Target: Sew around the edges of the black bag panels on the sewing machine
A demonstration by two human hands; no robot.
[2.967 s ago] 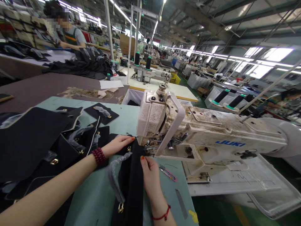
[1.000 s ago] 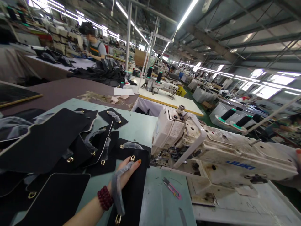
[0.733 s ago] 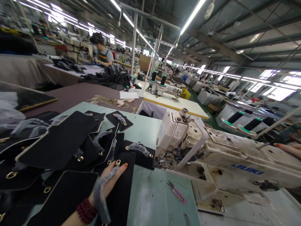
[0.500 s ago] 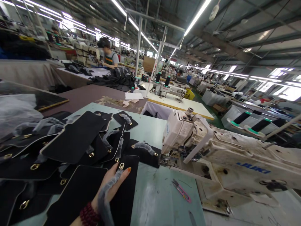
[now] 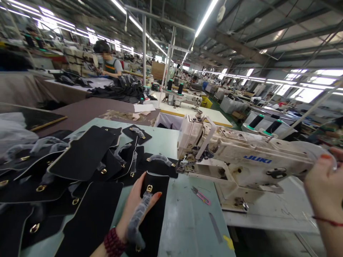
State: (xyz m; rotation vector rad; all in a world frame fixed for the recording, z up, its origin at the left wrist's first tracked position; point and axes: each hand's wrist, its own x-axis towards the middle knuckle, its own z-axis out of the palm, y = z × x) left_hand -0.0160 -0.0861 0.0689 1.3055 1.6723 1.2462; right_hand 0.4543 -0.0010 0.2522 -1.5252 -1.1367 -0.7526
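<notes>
The pale green surface [image 5: 187, 221] is seen to be covered on its left half by a spread of overlapping black bag panels [image 5: 83, 155] with gold rings, while a bare strip is left open between the held panel and the machine base, reaching to the near edge. The right half is taken up by a white JUKI sewing machine [image 5: 241, 160], its needle head set just beyond the far end of that strip.

A black bag panel with a wrapped strap [image 5: 152, 210] is laid lengthwise near the front edge, its gold ring at the far end just short of the needle head. It is pressed flat by the left hand [image 5: 136, 210], whose fingers are extended along the grey wrapped strap; the grip is open, nothing being clasped.

The handwheel [image 5: 313, 151] at the machine's right end is touched by the right hand [image 5: 323, 184]; whether its grip is closed round the wheel cannot be told.

Pink thread snips [image 5: 200, 195] are lying in the open strip, well apart from both hands.
</notes>
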